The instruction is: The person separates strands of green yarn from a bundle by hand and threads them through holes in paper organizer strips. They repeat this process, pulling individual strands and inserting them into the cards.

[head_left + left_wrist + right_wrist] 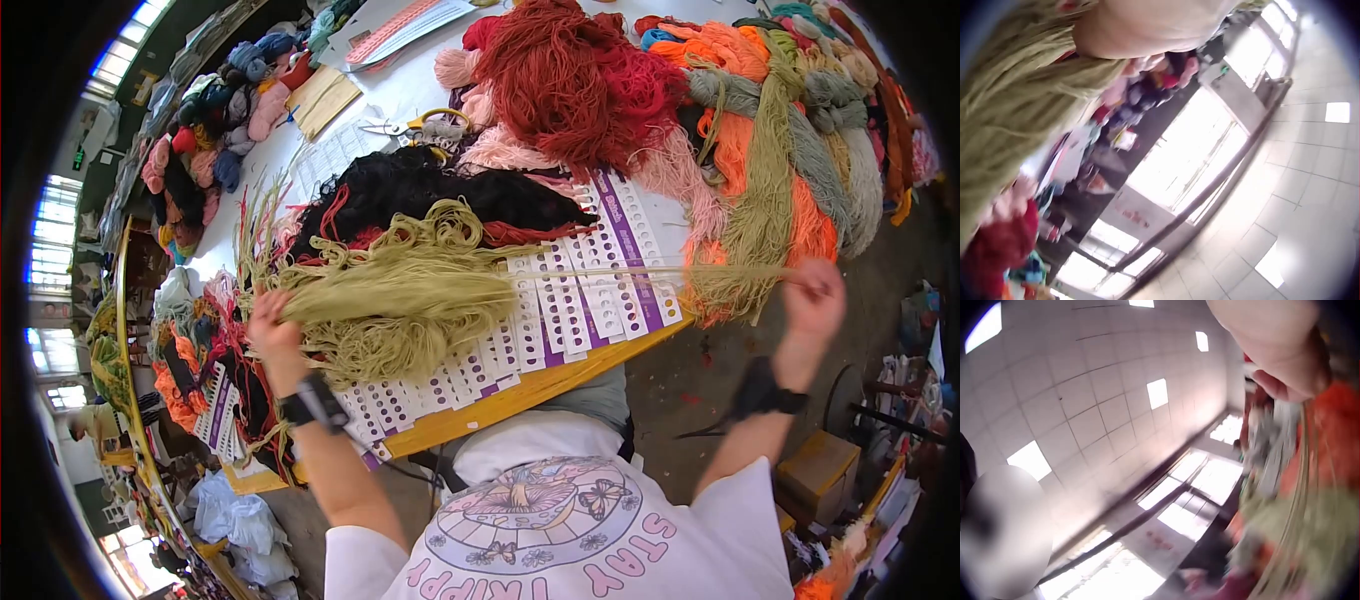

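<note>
An olive-green yarn hank stretches over the near part of the table, its loose loops piled around it. The left hand grips the hank's left end; in the left wrist view the yarn spreads out from under that hand. Far to the right, the right hand pinches a few thin strands drawn taut from the hank across the table's front edge. Those strands run down from the fingers in the right wrist view. Black yarn lies just behind the hank.
White-and-purple punched cards line the table's yellow front edge. Dark red yarn is heaped at the back. Orange, grey and green skeins hang over the right side. Yellow-handled scissors lie behind the black yarn.
</note>
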Demonstrator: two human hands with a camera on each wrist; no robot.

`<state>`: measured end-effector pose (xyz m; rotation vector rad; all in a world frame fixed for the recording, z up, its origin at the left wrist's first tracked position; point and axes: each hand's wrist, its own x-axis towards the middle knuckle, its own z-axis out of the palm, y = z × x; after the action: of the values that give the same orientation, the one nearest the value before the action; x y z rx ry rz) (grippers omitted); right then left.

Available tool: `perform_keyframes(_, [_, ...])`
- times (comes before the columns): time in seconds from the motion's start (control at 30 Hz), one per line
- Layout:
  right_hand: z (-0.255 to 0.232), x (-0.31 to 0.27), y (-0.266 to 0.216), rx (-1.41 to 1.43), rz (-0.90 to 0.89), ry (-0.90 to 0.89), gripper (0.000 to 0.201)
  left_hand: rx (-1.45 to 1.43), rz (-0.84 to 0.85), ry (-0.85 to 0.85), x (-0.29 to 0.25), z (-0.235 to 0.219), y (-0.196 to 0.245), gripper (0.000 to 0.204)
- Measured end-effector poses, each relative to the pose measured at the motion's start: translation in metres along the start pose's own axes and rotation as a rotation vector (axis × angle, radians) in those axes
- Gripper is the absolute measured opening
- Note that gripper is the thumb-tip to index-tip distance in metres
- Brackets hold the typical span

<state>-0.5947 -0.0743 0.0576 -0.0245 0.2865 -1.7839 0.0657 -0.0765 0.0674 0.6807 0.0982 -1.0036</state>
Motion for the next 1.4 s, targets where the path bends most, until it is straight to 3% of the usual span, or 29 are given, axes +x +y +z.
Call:
perform_keyframes(0.03, [-0.030,0.011,-0.078,-0.332,-0.319,0.137,0.016,0.036,0.071,0.043,0.026,-0.024,0.042,0.012])
perform_keyframes(0.1, [-0.015,0.010,-0.096,-0.495,-0.553,0.329,0.020,0.062,0.250,-0.014,0.074,-0.076,0.118,0.012])
perform_keyframes(0.13, [0.002,0.008,-0.107,-0.579,-0.671,0.425,0.024,0.075,0.262,-0.070,0.054,-0.053,0.111,0.019])
perform_keyframes(0.17, [0.018,0.010,-0.115,-0.661,-0.787,0.515,0.028,0.043,0.118,-0.135,0.034,-0.030,0.101,0.028])
perform_keyframes(0.2, [0.025,0.014,-0.118,-0.742,-0.900,0.607,0.032,0.177,0.125,-0.108,0.000,0.014,0.054,0.027])
perform_keyframes(0.23, [0.014,0.017,-0.097,-0.762,-0.481,0.042,0.026,0.316,0.131,-0.079,-0.022,0.043,0.008,0.026])
perform_keyframes(0.27, [0.034,0.021,-0.030,-0.774,-0.312,0.184,0.014,0.083,-0.419,-0.568,-0.023,0.035,-0.028,0.019])
perform_keyframes(0.3, [0.036,0.013,0.046,-0.836,-0.258,0.153,0.012,0.239,-0.419,-0.517,-0.039,0.038,-0.077,0.013])
perform_keyframes(0.33, [0.032,0.004,0.105,-1.218,-0.163,-0.168,0.020,0.451,-0.398,-0.388,-0.057,0.040,-0.128,0.013])
perform_keyframes(0.37, [0.025,0.001,0.141,-1.396,0.177,-0.334,0.026,0.612,-0.515,-0.452,-0.077,0.047,-0.172,0.024])
perform_keyframes(0.4, [0.018,0.003,0.172,-1.021,0.489,-0.320,0.032,0.747,-0.594,-0.555,-0.087,0.046,-0.209,0.029])
perform_keyframes(0.43, [0.012,0.003,0.193,-0.959,0.617,-0.414,0.036,0.843,-0.557,-0.569,-0.103,0.047,-0.238,0.031])
perform_keyframes(0.5, [0.002,0.000,0.221,-0.785,0.760,-0.446,0.033,0.829,-0.650,-0.581,-0.109,0.037,-0.269,0.029])
perform_keyframes(0.7, [-0.004,0.000,0.219,-0.879,0.731,-0.401,0.026,0.868,-0.649,-0.586,-0.108,0.042,-0.271,0.018])
perform_keyframes(0.8, [0.005,-0.001,0.217,-0.868,0.789,-0.435,0.025,0.820,-0.745,-0.699,-0.112,0.048,-0.271,0.016])
perform_keyframes(0.93, [-0.005,0.005,0.222,-0.902,0.745,-0.414,0.020,0.948,-0.577,-0.522,-0.115,0.042,-0.280,0.012])
perform_keyframes(1.0, [-0.003,0.007,0.226,-1.366,0.556,-0.454,0.017,1.103,-0.422,-0.374,-0.121,0.041,-0.284,0.010])
perform_keyframes(1.03, [-0.001,0.007,0.228,-1.592,0.446,-0.470,0.017,1.183,-0.289,-0.396,-0.123,0.037,-0.285,0.011])
perform_keyframes(1.1, [-0.007,0.013,0.231,-1.694,0.314,-0.522,0.016,1.331,-0.018,-0.445,-0.128,0.032,-0.288,0.012])
perform_keyframes(1.13, [-0.009,0.016,0.232,-1.744,0.242,-0.551,0.017,1.290,-0.058,-0.407,-0.133,0.033,-0.289,0.013])
perform_keyframes(1.23, [-0.003,0.017,0.231,-1.501,0.455,-0.314,0.017,1.269,-0.182,-0.304,-0.140,0.040,-0.291,0.016])
perform_keyframes(1.33, [-0.012,0.018,0.233,-1.403,0.447,-0.374,0.016,1.526,0.158,-0.464,-0.118,0.035,-0.303,0.016])
perform_keyframes(1.4, [-0.013,0.022,0.228,-1.377,0.488,-0.376,0.016,1.536,0.109,-0.426,-0.111,0.032,-0.303,0.018])
